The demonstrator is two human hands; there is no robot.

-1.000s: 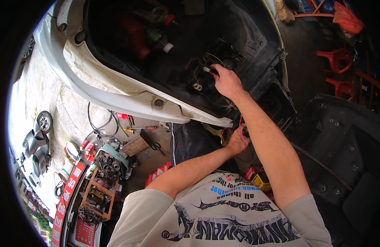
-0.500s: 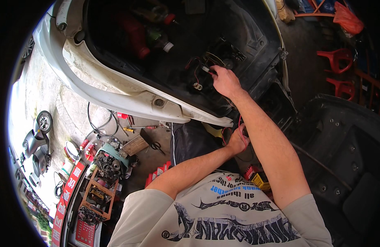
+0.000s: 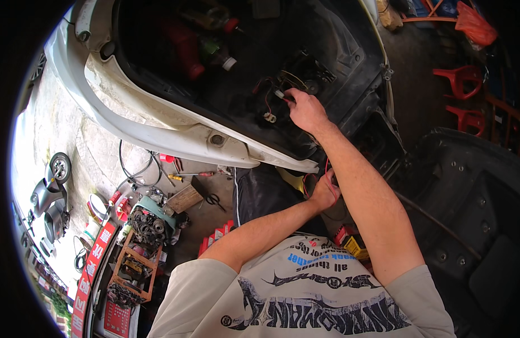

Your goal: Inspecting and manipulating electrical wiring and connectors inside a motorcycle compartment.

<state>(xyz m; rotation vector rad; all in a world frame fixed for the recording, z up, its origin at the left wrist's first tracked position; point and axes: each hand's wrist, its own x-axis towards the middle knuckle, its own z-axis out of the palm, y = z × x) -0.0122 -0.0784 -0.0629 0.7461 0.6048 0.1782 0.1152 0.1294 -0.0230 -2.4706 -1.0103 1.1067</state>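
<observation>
My right hand (image 3: pixel 308 112) reaches into the dark compartment (image 3: pixel 358 79) of a white-trimmed vehicle body (image 3: pixel 153 135), its thumb and fingers closed on a small pale wire connector (image 3: pixel 279 93) with red leads. Another white connector (image 3: pixel 269 117) dangles on red wire just below it, beside dark fittings (image 3: pixel 312 85) and a yellow wire. My left hand (image 3: pixel 325 193) is lower down, under the compartment's edge and partly behind my right forearm, its fingers wrapped round red wires (image 3: pixel 327 166); whatever else it holds is hidden.
Bottles (image 3: pixel 226 61) lie deep in the compartment. A black panel (image 3: pixel 468 191) is at right, red plastic chairs (image 3: pixel 463 84) behind it. At left are a wooden crate (image 3: pixel 130 265) of parts, hand tools (image 3: pixel 187 176), coiled hose (image 3: pixel 133 174) and a scooter (image 3: pixel 49 197); boxes (image 3: pixel 353 242) are beside me.
My right hand has shifted slightly to the left with the connector over the last second. My left hand stays in about the same place on the red wires.
</observation>
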